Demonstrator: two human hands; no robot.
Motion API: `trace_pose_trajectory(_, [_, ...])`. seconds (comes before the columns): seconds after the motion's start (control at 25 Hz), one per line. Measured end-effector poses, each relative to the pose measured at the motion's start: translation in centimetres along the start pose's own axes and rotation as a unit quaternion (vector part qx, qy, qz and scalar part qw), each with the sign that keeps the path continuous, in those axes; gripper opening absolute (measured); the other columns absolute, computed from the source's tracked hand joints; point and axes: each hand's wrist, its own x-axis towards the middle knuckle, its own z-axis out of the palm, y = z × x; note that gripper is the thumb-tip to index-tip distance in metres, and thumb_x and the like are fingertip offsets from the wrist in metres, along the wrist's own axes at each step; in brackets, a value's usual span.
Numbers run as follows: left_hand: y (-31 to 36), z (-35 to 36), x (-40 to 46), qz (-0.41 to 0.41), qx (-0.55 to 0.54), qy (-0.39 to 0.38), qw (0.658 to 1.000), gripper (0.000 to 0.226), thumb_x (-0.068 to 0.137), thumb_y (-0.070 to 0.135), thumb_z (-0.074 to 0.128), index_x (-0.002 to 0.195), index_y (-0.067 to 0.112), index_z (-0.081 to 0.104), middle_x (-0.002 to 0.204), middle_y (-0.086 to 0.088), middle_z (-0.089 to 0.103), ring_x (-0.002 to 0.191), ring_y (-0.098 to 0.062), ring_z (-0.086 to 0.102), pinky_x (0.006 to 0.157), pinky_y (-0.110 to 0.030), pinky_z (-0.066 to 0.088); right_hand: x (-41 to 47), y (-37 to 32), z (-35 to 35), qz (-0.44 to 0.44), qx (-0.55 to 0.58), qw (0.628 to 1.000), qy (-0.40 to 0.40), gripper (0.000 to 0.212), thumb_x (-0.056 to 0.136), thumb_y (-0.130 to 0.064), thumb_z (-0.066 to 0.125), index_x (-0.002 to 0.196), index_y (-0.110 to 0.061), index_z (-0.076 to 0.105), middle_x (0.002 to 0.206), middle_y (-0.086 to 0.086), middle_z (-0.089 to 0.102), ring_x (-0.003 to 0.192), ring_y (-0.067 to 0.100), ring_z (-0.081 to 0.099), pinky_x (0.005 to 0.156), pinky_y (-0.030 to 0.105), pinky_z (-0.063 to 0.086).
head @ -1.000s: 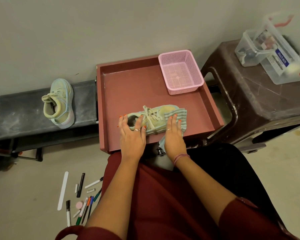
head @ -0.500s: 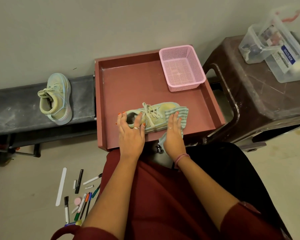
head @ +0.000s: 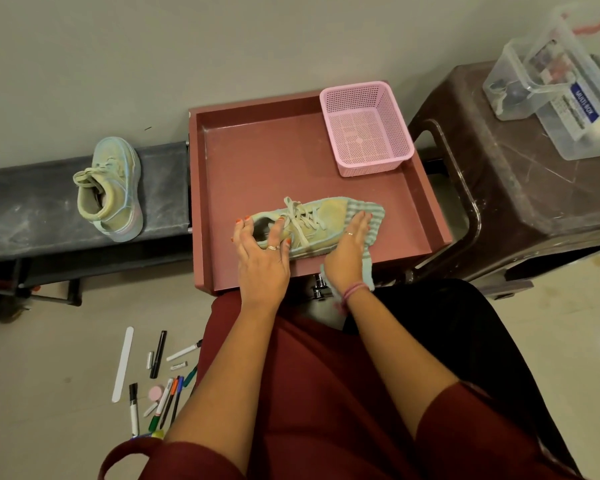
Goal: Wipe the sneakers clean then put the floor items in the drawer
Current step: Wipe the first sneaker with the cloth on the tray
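Near left on the floor lie scattered markers [head: 133, 407] and a white nail file [head: 122, 363]. In the red drawer [head: 257, 161], the left hand [head: 262, 263] grips the heel of a pale green sneaker [head: 303, 225]; the right hand [head: 347, 252] presses a striped cloth [head: 369, 220] flat-fingered against its toe. Farther right sits a pink basket [head: 366, 129]; far left, the second sneaker [head: 110, 188] rests on a dark bench [head: 28, 206].

Soft striped cloth [head: 369, 220] lies over the toe of the suede-like, lace-up sneaker [head: 302, 226] in the matt, reddish, smooth-faced drawer [head: 257, 161], and in its far right corner sits a pink perforated plastic basket [head: 366, 129]. The second sneaker [head: 110, 192] rests on a dusty, scuffed dark shelf [head: 32, 209]. The brown plastic stool [head: 520, 188] shines and shows scratches, clear plastic boxes [head: 551, 91] on top, and the pale floor [head: 32, 393] looks glossy.
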Motion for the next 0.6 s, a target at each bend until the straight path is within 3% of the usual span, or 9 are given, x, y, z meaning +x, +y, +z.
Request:
trace_pose_trajectory(0.2, [-0.1,0.0,0.0,-0.003,-0.008,-0.009,1.0,0.035,0.098,0.027,0.052,0.132,0.022,0.052,0.141,-0.028,0.033,0.139,-0.042,0.022,0.089,-0.053,0.05,-5.5,0.6,2.3,-0.054,0.054,0.996,-0.036,0.081,0.083,0.022,0.033,0.149,-0.004,-0.006,0.155,0.008,-0.023,0.145,0.015,-0.009,0.112,0.01,0.013])
trace_pose_trajectory(0.28, [-0.4,-0.1,0.0,0.007,-0.001,-0.009,1.0,0.035,0.097,0.027,0.052,0.132,0.022,0.052,0.14,-0.027,0.034,0.139,-0.042,0.023,0.087,-0.053,0.051,-4.5,0.1,2.0,-0.027,0.058,0.998,-0.013,0.084,0.081,0.023,0.035,0.15,-0.006,-0.006,0.156,0.005,-0.02,0.141,0.008,-0.005,0.099,-0.003,0.016])
trace_pose_trajectory(0.32, [-0.5,-0.1,0.1,0.011,0.002,-0.007,1.0,0.035,0.097,0.028,0.052,0.132,0.022,0.052,0.14,-0.027,0.035,0.138,-0.042,0.024,0.088,-0.053,0.051,-3.2,-0.1,1.5,-0.016,0.039,0.999,0.01,0.086,0.08,0.022,0.037,0.15,-0.006,-0.005,0.157,0.006,-0.017,0.142,0.009,-0.003,0.1,-0.001,0.016])
trace_pose_trajectory(0.4, [-0.6,-0.2,0.0,0.018,0.008,-0.004,1.0,0.036,0.097,0.028,0.052,0.133,0.023,0.052,0.139,-0.028,0.036,0.138,-0.042,0.025,0.09,-0.051,0.05,0.8,0.2,-0.4,-0.005,-0.007,0.999,0.035,0.087,0.078,0.021,0.038,0.151,-0.009,0.001,0.159,0.006,-0.005,0.146,0.019,0.005,0.115,0.021,0.019])
trace_pose_trajectory(0.44, [-0.6,-0.1,0.0,0.02,0.011,-0.004,1.0,0.036,0.097,0.028,0.052,0.133,0.023,0.052,0.139,-0.028,0.036,0.138,-0.041,0.025,0.09,-0.051,0.05,3.2,0.6,-1.8,-0.02,-0.025,0.999,0.013,0.085,0.078,0.02,0.037,0.151,-0.012,0.008,0.159,0.005,0.004,0.145,0.022,0.011,0.117,0.03,0.019])
trace_pose_trajectory(0.52, [-0.7,-0.1,0.1,0.018,0.011,-0.006,1.0,0.036,0.097,0.027,0.052,0.133,0.023,0.053,0.139,-0.028,0.036,0.138,-0.041,0.025,0.09,-0.051,0.05,7.3,1.6,-4.3,-0.095,-0.059,0.989,-0.092,0.076,0.081,0.013,0.036,0.147,-0.023,0.027,0.156,0.005,0.023,0.144,0.021,0.019,0.12,0.034,0.012])
trace_pose_trajectory(0.6, [-0.6,0.0,0.1,0.014,0.01,-0.004,1.0,0.036,0.097,0.026,0.052,0.133,0.022,0.053,0.139,-0.028,0.037,0.138,-0.042,0.025,0.09,-0.051,0.051,9.6,2.3,-5.4,-0.127,-0.074,0.976,-0.159,0.07,0.083,0.008,0.039,0.142,-0.029,0.035,0.153,0.004,0.03,0.144,0.019,0.022,0.12,0.04,0.015])
